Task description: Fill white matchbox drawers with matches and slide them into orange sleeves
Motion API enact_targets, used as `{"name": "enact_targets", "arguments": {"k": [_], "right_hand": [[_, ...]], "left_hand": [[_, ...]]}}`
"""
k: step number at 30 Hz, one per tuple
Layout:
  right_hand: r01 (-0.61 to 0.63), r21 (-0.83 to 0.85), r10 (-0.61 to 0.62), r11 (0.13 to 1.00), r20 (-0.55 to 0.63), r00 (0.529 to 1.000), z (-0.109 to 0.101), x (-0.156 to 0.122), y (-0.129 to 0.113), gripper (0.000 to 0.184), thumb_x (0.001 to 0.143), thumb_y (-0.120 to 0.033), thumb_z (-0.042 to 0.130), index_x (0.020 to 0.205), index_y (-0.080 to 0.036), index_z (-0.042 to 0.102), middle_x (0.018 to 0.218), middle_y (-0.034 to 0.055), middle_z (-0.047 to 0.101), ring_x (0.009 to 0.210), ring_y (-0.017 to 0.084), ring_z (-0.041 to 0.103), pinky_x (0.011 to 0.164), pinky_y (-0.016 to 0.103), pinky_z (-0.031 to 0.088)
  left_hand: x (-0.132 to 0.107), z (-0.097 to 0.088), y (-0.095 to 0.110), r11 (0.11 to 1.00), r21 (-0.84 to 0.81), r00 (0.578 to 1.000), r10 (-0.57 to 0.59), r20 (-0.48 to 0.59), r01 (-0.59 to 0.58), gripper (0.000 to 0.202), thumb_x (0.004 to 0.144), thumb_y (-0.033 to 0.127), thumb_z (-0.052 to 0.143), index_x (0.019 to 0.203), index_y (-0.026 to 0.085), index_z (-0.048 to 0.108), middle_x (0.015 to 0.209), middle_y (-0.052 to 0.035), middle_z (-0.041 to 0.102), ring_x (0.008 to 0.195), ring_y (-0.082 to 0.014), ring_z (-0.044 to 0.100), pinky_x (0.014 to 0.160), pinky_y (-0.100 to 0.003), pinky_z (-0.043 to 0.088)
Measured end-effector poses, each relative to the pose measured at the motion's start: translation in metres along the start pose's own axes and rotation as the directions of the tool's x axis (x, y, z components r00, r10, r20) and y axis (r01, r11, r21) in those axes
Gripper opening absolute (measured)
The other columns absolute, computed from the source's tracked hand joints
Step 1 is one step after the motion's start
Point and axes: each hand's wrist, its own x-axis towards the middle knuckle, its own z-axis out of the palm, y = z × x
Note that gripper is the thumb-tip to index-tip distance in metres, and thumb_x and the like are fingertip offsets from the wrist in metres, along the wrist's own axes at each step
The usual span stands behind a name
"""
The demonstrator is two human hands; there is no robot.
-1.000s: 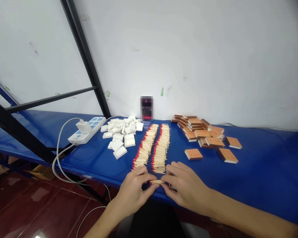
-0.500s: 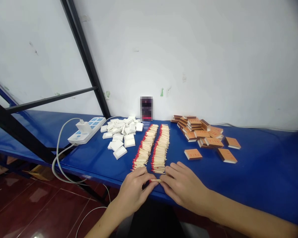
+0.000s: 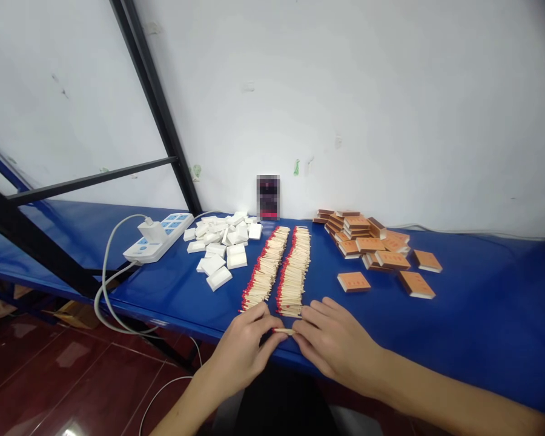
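Observation:
Near the front edge of the blue table, my left hand (image 3: 247,339) pinches the red-headed end of some matches (image 3: 284,331). The other end sits between the thumb and fingers of my right hand (image 3: 331,336). They lie level between both hands; how many there are I cannot tell. Just beyond my fingers, two long rows of loose matches, a left row (image 3: 267,266) and a right row (image 3: 294,272), run toward the wall with red heads to the left. White matchbox trays (image 3: 236,257) are heaped to the left, and orange-brown matchbox covers (image 3: 393,260) to the right.
A white power strip (image 3: 158,237) with a plugged-in charger stands at the left, its cables hanging over the table edge. Against the white wall leans a dark blurred-out object (image 3: 267,197). A black metal frame post (image 3: 158,103) rises at the left.
Both hands keep nearly the same place and grip. The matches between them look slightly turned, with less of the red heads showing.

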Motion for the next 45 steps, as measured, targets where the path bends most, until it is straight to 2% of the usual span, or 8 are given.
{"name": "enact_targets", "arguments": {"k": [5,8,11,16,22,29,34,45], "right_hand": [[-0.017,0.022,0.017,1.0,0.014,1.0,0.002,-0.001,0.0,0.018,0.093,-0.014,0.058,0.077,-0.019,0.061,0.077,0.0007,0.065,0.074,0.018,0.053,0.073,0.035,0.03],[-0.014,0.031,0.014,0.999,0.018,1.0,0.003,0.0,0.001,0.018,0.093,-0.013,0.058,0.076,-0.02,0.061,0.077,0.0003,0.066,0.072,0.018,0.053,0.072,0.034,0.029],[-0.007,0.012,0.007,1.0,-0.012,1.0,0.004,0.0,0.001,0.018,0.091,-0.013,0.06,0.074,-0.02,0.059,0.074,0.0001,0.065,0.069,0.018,0.052,0.072,0.034,0.029],[-0.01,0.014,0.01,1.0,-0.027,1.0,0.004,0.001,0.002,0.017,0.09,-0.014,0.061,0.074,-0.02,0.058,0.073,-0.0002,0.065,0.069,0.017,0.052,0.072,0.034,0.028],[-0.021,0.046,0.021,0.999,-0.001,1.0,0.005,0.001,0.003,0.017,0.09,-0.014,0.061,0.075,-0.02,0.058,0.078,0.0004,0.067,0.071,0.017,0.053,0.072,0.034,0.027],[-0.015,0.038,0.015,0.999,-0.005,1.0,0.004,0.003,0.005,0.019,0.091,-0.014,0.06,0.073,-0.019,0.058,0.074,-0.0004,0.065,0.069,0.017,0.05,0.07,0.035,0.025],[-0.016,0.048,0.016,0.999,0.003,1.0,0.004,0.003,0.006,0.019,0.09,-0.014,0.06,0.072,-0.019,0.058,0.074,-0.0006,0.064,0.069,0.017,0.05,0.07,0.035,0.025],[-0.081,0.108,0.073,0.991,0.07,0.995,0.005,0.002,0.005,0.015,0.091,-0.016,0.06,0.076,-0.019,0.062,0.077,-0.0007,0.066,0.072,0.017,0.052,0.073,0.034,0.026]], "left_hand": [[-0.003,0.009,0.002,0.979,0.196,0.998,0.062,-0.012,-0.058,0.019,0.105,0.022,0.045,0.099,0.02,0.063,0.092,-0.004,0.06,0.084,-0.0201,0.06,0.075,-0.031,0.046],[-0.004,0.013,0.005,0.922,0.372,0.988,0.141,-0.055,-0.111,0.019,0.105,0.017,0.041,0.102,0.019,0.06,0.091,-0.0054,0.061,0.082,-0.0234,0.058,0.073,-0.035,0.045],[-0.003,0.014,0.008,0.879,0.454,0.974,0.209,-0.088,-0.147,0.019,0.105,0.016,0.041,0.099,0.018,0.059,0.087,-0.005,0.06,0.078,-0.0245,0.056,0.068,-0.035,0.042],[-0.001,0.012,0.006,0.877,0.448,0.968,0.236,-0.089,-0.173,0.019,0.105,0.017,0.04,0.099,0.019,0.058,0.086,-0.0043,0.059,0.077,-0.0239,0.055,0.067,-0.034,0.041],[-0.003,0.012,0.002,0.872,0.46,0.974,0.218,-0.06,-0.167,0.018,0.106,0.016,0.04,0.098,0.02,0.056,0.085,-0.0038,0.057,0.077,-0.0237,0.054,0.068,-0.035,0.04],[-0.002,0.012,0.005,0.89,0.432,0.977,0.199,-0.075,-0.148,0.018,0.106,0.018,0.039,0.096,0.019,0.055,0.087,-0.0044,0.059,0.076,-0.0231,0.056,0.068,-0.035,0.042],[-0.004,0.013,0.005,0.904,0.407,0.985,0.164,-0.053,-0.128,0.016,0.105,0.017,0.04,0.097,0.02,0.054,0.089,-0.0041,0.059,0.078,-0.0232,0.057,0.07,-0.035,0.044],[-0.002,0.01,0.011,0.88,0.459,0.992,0.121,0.026,-0.12,0.017,0.105,0.013,0.037,0.096,0.02,0.051,0.092,-0.0049,0.058,0.082,-0.0247,0.057,0.073,-0.038,0.048]]}}
